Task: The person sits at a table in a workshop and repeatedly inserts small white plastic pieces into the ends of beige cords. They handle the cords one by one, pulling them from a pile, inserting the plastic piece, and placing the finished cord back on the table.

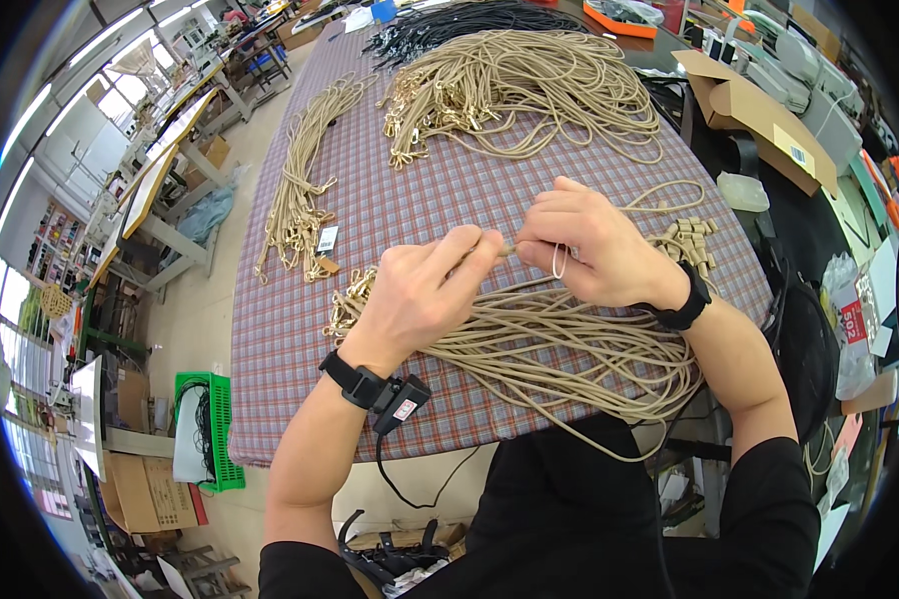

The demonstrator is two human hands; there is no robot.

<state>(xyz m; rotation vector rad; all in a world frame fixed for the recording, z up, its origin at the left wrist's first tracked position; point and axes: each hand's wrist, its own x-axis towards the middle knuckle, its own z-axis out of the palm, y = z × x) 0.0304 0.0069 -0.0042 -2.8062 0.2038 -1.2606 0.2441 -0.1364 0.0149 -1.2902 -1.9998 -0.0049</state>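
Both my hands meet over the table, their fingertips pinching a short piece of beige cord [507,250] between them. My left hand [422,290] is closed on it from the left, and its fingers hide most of that end. My right hand [591,245] grips from the other side, with a thin white loop [559,263] hanging at its fingers. A length of beige cord emerges beyond the right hand. Below the hands lies a bundle of beige cords [579,344], with gold metal clips [345,304] by my left wrist. Short beige tubes [687,243] are heaped right of my right hand.
A large pile of beige cords [539,85] with clips lies farther back, black cords [469,25] behind it. A tagged cord bundle [302,170] is at left on the checked cloth [420,205]. An open cardboard box [759,125] stands right; a green crate [228,434] sits lower left.
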